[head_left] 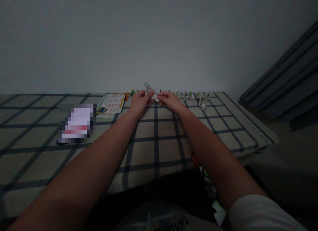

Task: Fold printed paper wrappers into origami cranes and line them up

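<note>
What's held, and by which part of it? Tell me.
A printed paper strip: the left grip holds it near its middle, the right grip at its lower end.

The table is covered by a pale cloth, crossed with dark stripes, lettering printed along its right border. Over on the left, a bright-faced object is blurred by pixels. Beyond it, printed sheets are laid overlapping. Along the far edge, small folded paper pieces are strung out, one placed slightly nearer.
</note>
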Demonstrator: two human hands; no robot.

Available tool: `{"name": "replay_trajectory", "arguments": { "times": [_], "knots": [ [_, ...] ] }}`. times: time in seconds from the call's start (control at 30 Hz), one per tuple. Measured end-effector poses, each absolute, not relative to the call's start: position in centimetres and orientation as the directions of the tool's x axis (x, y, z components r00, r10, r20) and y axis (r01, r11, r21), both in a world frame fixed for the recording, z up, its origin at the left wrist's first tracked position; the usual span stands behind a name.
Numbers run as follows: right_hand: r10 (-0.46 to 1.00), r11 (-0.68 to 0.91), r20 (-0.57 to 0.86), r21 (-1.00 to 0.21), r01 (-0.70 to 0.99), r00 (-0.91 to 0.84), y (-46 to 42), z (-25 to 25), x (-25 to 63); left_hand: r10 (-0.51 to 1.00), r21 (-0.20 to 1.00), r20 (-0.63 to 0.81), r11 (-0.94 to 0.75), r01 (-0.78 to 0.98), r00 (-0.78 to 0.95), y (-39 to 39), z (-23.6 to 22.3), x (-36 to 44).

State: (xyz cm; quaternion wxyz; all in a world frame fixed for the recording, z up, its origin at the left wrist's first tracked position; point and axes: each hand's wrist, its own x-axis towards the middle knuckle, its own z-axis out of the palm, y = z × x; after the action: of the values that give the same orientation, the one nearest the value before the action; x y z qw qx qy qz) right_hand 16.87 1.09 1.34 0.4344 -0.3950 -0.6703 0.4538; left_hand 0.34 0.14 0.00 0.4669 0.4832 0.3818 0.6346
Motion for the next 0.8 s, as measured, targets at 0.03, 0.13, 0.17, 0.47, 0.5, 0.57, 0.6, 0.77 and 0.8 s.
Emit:
{"name": "replay_trajectory", "arguments": {
  "times": [0.03, 0.13, 0.17, 0.47, 0.5, 0.57, 0.6, 0.77, 0.8],
  "knots": [
    [0.925, 0.278, 0.228, -0.952, 0.132, -0.305, 1.1, 1.3, 16.9, 0.962, 0.935, 0.254, -0.270, -0.231, -0.096, 0.1, 0.0, 0.4],
    [0.929, 0.270, 0.227, -0.956, 0.114, -0.294, 1.0, 1.4, 16.8, 0.964, 0.927, 0.251, -0.265, -0.264, -0.087, 0.2, 0.1, 0.4],
    [0.929, 0.265, 0.224, -0.959, 0.106, -0.294, 1.0, 1.5, 16.8, 0.964, 0.926, 0.250, -0.264, -0.269, -0.088, 0.3, 0.1, 0.4],
    [0.931, 0.286, 0.275, -0.958, 0.013, -0.242, 1.6, 1.1, 16.9, 0.972, 0.968, 0.215, -0.199, -0.151, 0.096, -0.3, -0.1, 0.5],
    [0.928, 0.293, 0.281, -0.956, 0.012, -0.243, 1.7, 1.0, 17.0, 0.971, 0.971, 0.209, -0.192, -0.141, 0.117, -0.4, -0.1, 0.5],
    [0.927, 0.291, 0.277, -0.957, 0.016, -0.254, 2.0, 0.9, 17.2, 0.971, 0.975, 0.198, -0.180, -0.133, 0.137, -0.5, -0.2, 0.6],
    [0.927, 0.288, 0.273, -0.957, 0.020, -0.256, 2.0, 0.8, 17.2, 0.971, 0.976, 0.192, -0.174, -0.131, 0.143, -0.5, -0.2, 0.6],
    [0.930, 0.309, 0.290, -0.949, 0.054, -0.226, 2.1, 0.8, 17.3, 0.973, 0.981, 0.154, -0.130, -0.144, 0.171, -0.4, -0.4, 0.8],
    [0.933, 0.313, 0.295, -0.948, 0.062, -0.207, 2.0, 0.8, 17.2, 0.974, 0.980, 0.157, -0.133, -0.148, 0.165, -0.4, -0.3, 0.9]
  ]
}}
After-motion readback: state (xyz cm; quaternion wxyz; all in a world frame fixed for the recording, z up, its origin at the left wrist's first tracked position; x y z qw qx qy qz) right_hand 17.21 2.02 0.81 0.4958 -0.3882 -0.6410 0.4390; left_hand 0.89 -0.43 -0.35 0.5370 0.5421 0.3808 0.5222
